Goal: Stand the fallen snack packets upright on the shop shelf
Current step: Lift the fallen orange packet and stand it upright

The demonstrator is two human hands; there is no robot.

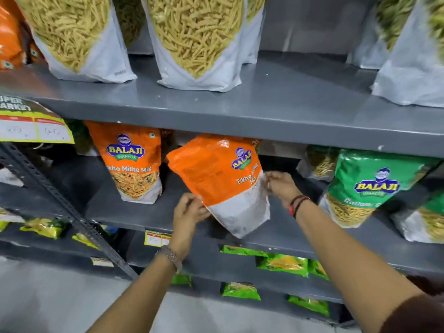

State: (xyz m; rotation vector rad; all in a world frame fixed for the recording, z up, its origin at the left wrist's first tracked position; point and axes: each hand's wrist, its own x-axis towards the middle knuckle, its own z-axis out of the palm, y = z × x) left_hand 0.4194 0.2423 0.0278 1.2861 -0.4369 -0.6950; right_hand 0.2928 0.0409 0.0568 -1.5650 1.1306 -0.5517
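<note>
I am holding an orange packet (216, 179) in both hands at the front of the middle shelf (153, 212), and it is leaning, its top tipping toward the left and its white bottom corner hanging just past the shelf's front edge. My left hand (188, 212) is gripping the packet's lower left edge, fingers (192, 200) curling around it where the orange meets the white. My right hand (280, 185) is pinching the packet's right edge, fingers pressing together on the seam about halfway up. To the left, a second orange packet (134, 162) is standing upright on the same shelf, well apart from the one I am holding. To the right, a green packet (367, 186) is standing at a slight tilt, with another pouch behind it that I cannot make out clearly. On the upper shelf (276, 102), clear-fronted packs (194, 37) of yellow sticks are standing in a row. A yellow price tag (33, 126) is hanging from that shelf's front edge at the left. Below, small green sachets (283, 263) are lying flat on the lower shelves.
</note>
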